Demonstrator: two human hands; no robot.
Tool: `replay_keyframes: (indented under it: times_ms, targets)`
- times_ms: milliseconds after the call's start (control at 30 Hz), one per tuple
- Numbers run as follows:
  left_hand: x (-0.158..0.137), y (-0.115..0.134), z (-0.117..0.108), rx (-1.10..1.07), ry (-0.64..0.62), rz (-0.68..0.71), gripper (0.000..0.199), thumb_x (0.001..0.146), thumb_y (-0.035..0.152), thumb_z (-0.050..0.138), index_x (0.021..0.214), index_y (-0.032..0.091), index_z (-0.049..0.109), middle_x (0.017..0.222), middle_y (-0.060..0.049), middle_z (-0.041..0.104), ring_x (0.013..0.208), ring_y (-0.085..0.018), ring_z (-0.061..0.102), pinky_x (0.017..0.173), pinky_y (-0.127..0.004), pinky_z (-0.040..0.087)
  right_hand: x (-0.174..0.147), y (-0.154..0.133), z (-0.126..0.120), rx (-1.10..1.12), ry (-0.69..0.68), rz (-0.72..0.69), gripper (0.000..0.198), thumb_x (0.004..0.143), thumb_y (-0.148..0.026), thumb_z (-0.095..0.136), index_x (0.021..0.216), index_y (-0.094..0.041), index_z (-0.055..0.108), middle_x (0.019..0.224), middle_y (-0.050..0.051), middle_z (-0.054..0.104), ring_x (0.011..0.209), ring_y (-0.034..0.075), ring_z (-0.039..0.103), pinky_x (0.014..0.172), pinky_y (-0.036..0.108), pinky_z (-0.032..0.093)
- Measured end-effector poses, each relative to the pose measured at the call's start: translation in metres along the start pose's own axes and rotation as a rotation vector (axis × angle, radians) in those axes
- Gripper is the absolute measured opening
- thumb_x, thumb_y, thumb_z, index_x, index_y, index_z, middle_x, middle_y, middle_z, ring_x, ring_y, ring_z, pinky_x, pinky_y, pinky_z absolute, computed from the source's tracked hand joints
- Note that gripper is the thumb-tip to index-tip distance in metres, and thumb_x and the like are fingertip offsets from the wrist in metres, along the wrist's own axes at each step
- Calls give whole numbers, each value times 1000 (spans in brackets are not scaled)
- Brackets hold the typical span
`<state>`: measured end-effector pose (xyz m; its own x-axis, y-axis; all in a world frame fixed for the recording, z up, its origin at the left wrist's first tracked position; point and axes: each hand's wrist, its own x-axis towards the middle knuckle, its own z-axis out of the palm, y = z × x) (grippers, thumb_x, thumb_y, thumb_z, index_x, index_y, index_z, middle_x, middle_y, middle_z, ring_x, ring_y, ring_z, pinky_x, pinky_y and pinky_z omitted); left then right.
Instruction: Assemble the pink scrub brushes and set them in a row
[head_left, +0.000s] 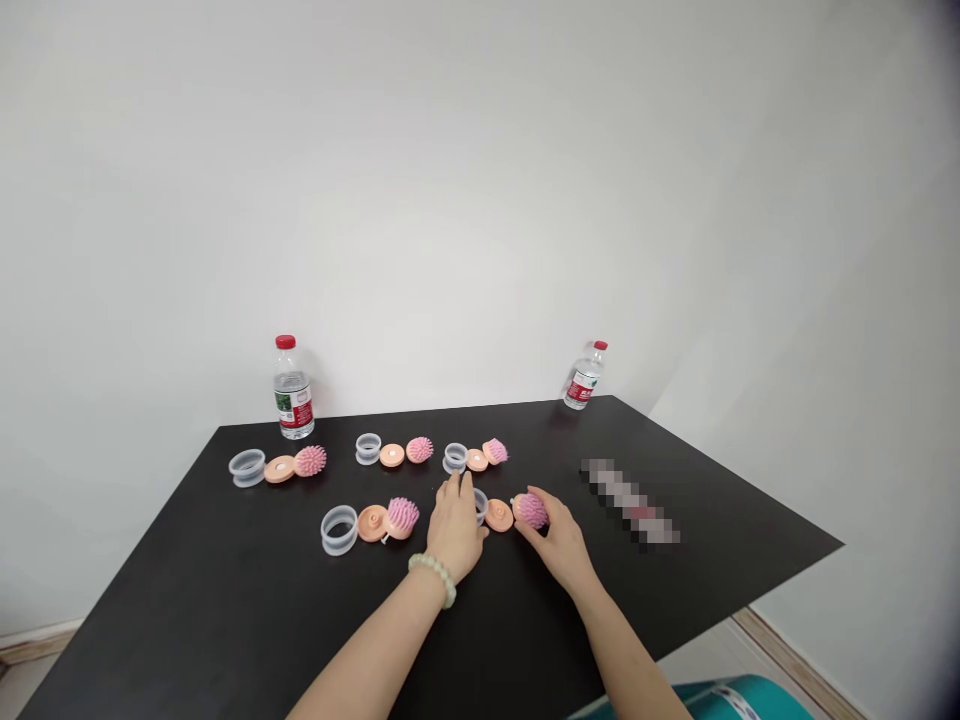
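My right hand (564, 545) has its thumb and index finger around a pink-bristled brush head (531, 511) lying on the black table. Beside that piece is a round peach disc (499, 516) with a small raised centre. My left hand (456, 528), with a pale beaded bracelet at the wrist, is over a translucent spool-shaped ring (481, 507). Its fingers and thumb are on either side of the ring and hide most of it. To the left of this hand are another ring (339, 530), a peach disc (372, 523) and a pink brush head (402, 517).
Similar sets lie farther back, with rings at the left (247, 468), middle (368, 448) and right (455, 458). Water bottles stand by the wall at left (295, 400) and right (583, 383). A blurred-out long item (630, 502) lies on the right of the black table (195, 590).
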<state>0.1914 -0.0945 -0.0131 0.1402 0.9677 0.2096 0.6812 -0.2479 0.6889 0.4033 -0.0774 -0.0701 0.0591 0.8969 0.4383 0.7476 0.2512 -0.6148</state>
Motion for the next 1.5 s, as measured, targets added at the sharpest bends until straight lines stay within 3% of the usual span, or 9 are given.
replay_keyframes:
  times_ms: [167,333,467,567,700,833,1033,1233,1500]
  targets:
    - [3,-4,1,-92,-2,-3,34,95,34,64,125,18,61,131,-10,63,114,-27,64,95,-51,54,-4,-4,0,-55,14,-113,63,80,-35,71,139,-21,52,138,12,62,128,36,55,105,56,48]
    - [-23,0,-17,-358,-5,-38,46,80,8,69,124,19,59,124,-10,62,112,-25,62,99,-43,50,0,-21,-12,-130,17,-323,62,84,-42,73,139,-20,54,143,13,59,146,38,35,118,61,31]
    - [-55,-7,-30,-644,-66,-144,58,66,6,70,121,20,55,101,-5,67,94,-23,68,83,-36,54,6,-43,-11,-331,-137,-607,48,86,-36,74,130,-18,64,126,14,71,142,42,43,118,74,15]
    - [-77,-17,-34,-839,-110,-222,53,65,15,74,115,22,56,97,-3,69,90,-21,69,79,-33,54,7,-53,-3,-347,-201,-647,34,88,-24,71,122,-21,69,114,10,76,134,39,53,116,76,14]
    - [-90,-27,-40,-991,-153,-260,43,67,32,81,103,20,62,95,-5,70,89,-22,68,77,-32,52,6,-55,4,-333,-211,-642,31,90,-15,65,119,-23,70,107,8,76,125,37,61,115,78,18]
    - [-91,-31,-45,-1032,-163,-251,51,62,29,84,109,21,67,96,-5,70,92,-23,66,81,-34,51,0,-58,-3,-309,-191,-632,31,90,-20,65,120,-23,70,102,10,73,106,33,68,114,75,26]
    - [-91,-25,-54,-950,-128,-252,57,59,10,76,114,22,68,106,-5,70,100,-25,65,93,-38,48,-29,-99,-29,341,-278,-319,36,93,-38,63,128,-29,64,111,9,66,100,26,67,92,41,57]
    - [-93,-22,-56,-847,-123,-155,54,67,13,72,118,23,57,99,-3,65,96,-24,65,89,-39,51,-52,-133,-31,524,-433,-230,38,91,-39,68,129,-32,65,116,7,65,106,26,65,93,36,54]
    - [-97,-17,-58,-689,-170,-147,51,65,10,66,114,24,56,98,-2,63,92,-22,63,87,-38,51,-63,-111,-20,587,-338,-117,37,90,-33,67,126,-29,63,125,10,62,109,27,67,91,38,58]
